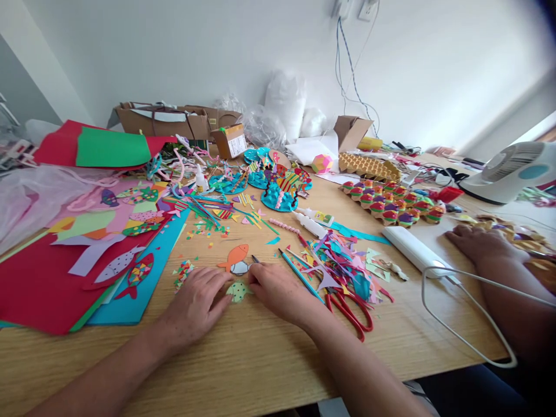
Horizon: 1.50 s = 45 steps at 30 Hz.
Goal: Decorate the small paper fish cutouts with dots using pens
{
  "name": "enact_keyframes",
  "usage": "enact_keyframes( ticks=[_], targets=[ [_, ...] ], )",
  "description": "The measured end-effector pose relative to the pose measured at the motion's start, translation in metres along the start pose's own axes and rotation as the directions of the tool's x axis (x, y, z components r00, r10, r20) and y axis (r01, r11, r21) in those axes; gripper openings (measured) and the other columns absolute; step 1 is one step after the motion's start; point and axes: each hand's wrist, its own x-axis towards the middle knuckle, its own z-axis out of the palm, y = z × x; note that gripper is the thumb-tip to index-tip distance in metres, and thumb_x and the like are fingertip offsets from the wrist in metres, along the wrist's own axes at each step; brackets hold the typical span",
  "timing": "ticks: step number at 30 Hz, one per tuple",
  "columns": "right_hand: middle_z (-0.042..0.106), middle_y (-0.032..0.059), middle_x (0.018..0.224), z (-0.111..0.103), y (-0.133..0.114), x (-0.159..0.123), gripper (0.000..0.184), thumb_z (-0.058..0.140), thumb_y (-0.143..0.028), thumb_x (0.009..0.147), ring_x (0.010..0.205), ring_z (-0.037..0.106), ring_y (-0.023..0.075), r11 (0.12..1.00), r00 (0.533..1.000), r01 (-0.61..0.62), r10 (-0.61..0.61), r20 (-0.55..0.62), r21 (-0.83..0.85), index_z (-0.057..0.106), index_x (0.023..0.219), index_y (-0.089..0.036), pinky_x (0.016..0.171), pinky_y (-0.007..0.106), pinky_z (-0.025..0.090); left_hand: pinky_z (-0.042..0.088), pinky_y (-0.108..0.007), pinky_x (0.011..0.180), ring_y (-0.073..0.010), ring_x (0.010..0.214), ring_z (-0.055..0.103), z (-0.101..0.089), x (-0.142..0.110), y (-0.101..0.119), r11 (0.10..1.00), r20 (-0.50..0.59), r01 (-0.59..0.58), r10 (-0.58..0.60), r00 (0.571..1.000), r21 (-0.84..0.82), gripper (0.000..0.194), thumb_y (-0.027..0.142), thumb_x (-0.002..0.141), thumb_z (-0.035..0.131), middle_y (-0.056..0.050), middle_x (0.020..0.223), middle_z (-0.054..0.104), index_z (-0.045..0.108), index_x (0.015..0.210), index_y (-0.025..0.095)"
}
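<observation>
A pale green paper fish with dark dots [237, 292] lies flat on the table between my hands. My left hand [197, 298] rests palm down with its fingers apart, the thumb at the fish's left edge. My right hand [275, 289] is closed around a dark, thin pen [255, 259], mostly hidden by the fingers. Just beyond the hands lie an orange paper fish [237, 255] and a small white paper piece with a dark outline [239, 267]. Tiny coloured paper bits [183, 272] sit beside my left fingers.
Red-handled scissors [354, 313], a blue pencil [300, 277] and paper scraps [343, 260] lie right. Coloured sheets [47, 284] are stacked left. A white power bank [417, 250] trails a cable. Another person's hand [486, 243] rests at far right, near painted egg cartons [391, 200].
</observation>
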Motion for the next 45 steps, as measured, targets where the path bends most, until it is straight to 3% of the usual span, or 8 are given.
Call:
enact_keyframes(
  ticks=[9,14,18,23,33,38,41,45],
  targets=[
    [0.055,-0.0026,0.064,0.008,0.015,0.003,0.013,0.052,-0.005,0.072,0.06,0.046,0.0097,0.943,0.979,0.145,-0.093,-0.179,0.299,0.057,0.071,-0.016,0.054,0.019,0.031,0.043,-0.032,0.075,-0.0182,0.077,0.058,-0.012,0.01,0.007,0.999,-0.011,0.04,-0.04,0.999,-0.008,0.019,0.014,0.085,0.038,-0.003,0.079,0.064,0.056,0.079,0.02],
    [0.055,-0.0034,0.064,0.001,0.016,0.001,0.011,0.051,-0.008,0.077,0.058,0.046,0.0094,0.938,0.984,0.11,-0.056,-0.169,0.329,0.056,0.072,-0.017,0.053,0.019,0.031,0.042,-0.031,0.071,-0.0177,0.073,0.057,-0.048,0.016,0.003,0.99,0.006,0.117,-0.118,0.993,0.082,0.019,0.019,0.083,0.041,-0.001,0.072,0.062,0.057,0.072,0.021],
    [0.059,-0.001,0.069,-0.003,0.017,-0.001,0.011,0.051,-0.012,0.08,0.063,0.05,0.0111,0.953,0.976,0.09,-0.027,-0.214,0.289,0.056,0.072,-0.017,0.056,0.019,0.033,0.042,-0.03,0.072,-0.0186,0.076,0.057,-0.103,0.028,-0.038,0.939,-0.026,0.289,-0.289,0.957,0.186,0.02,0.025,0.084,0.042,0.0,0.076,0.062,0.059,0.074,0.02],
    [0.063,0.0015,0.074,0.0,0.02,0.002,0.012,0.049,-0.012,0.081,0.068,0.053,0.0132,0.977,0.974,0.071,-0.025,-0.225,0.202,0.059,0.076,-0.017,0.061,0.021,0.035,0.049,-0.036,0.072,-0.019,0.08,0.059,-0.146,0.045,-0.116,0.77,-0.034,0.554,-0.575,0.818,0.316,0.02,0.032,0.089,0.054,-0.003,0.091,0.061,0.059,0.094,0.014],
    [0.064,0.0024,0.076,0.005,0.031,0.004,0.015,0.046,-0.015,0.084,0.07,0.055,0.0143,0.992,0.973,0.024,0.004,-0.23,0.121,0.059,0.078,-0.019,0.061,0.022,0.033,0.05,-0.042,0.079,-0.0224,0.096,0.058,-0.13,0.044,-0.163,0.587,-0.04,0.641,-0.721,0.692,0.494,0.03,0.032,0.089,0.055,-0.008,0.115,0.055,0.053,0.115,0.016],
    [0.064,0.003,0.078,-0.001,0.032,0.002,0.013,0.047,-0.015,0.084,0.073,0.056,0.0144,0.997,0.968,-0.011,0.029,-0.25,0.074,0.059,0.079,-0.018,0.062,0.022,0.033,0.045,-0.047,0.087,-0.025,0.105,0.053,-0.131,0.055,-0.133,0.681,-0.067,0.524,-0.576,0.815,0.512,0.03,0.03,0.089,0.055,-0.009,0.122,0.051,0.053,0.116,0.018],
    [0.065,0.0037,0.079,-0.006,0.03,0.001,0.014,0.047,-0.015,0.084,0.074,0.057,0.0149,0.998,0.968,-0.049,0.058,-0.243,0.044,0.06,0.081,-0.018,0.061,0.022,0.032,0.041,-0.042,0.093,-0.0272,0.11,0.051,-0.11,0.064,-0.099,0.843,0.098,0.32,-0.397,0.912,0.432,0.025,0.021,0.087,0.052,-0.006,0.117,0.056,0.057,0.111,0.017],
    [0.066,0.0045,0.08,-0.008,0.027,0.0,0.015,0.046,-0.018,0.086,0.075,0.058,0.0155,0.995,0.976,-0.098,0.094,-0.195,-0.007,0.061,0.084,-0.018,0.06,0.023,0.031,0.044,-0.031,0.087,-0.0202,0.1,0.057,-0.064,0.07,-0.056,0.953,0.323,0.123,-0.213,0.922,0.278,0.02,0.017,0.084,0.052,-0.003,0.107,0.062,0.061,0.102,0.021]
  ],
)
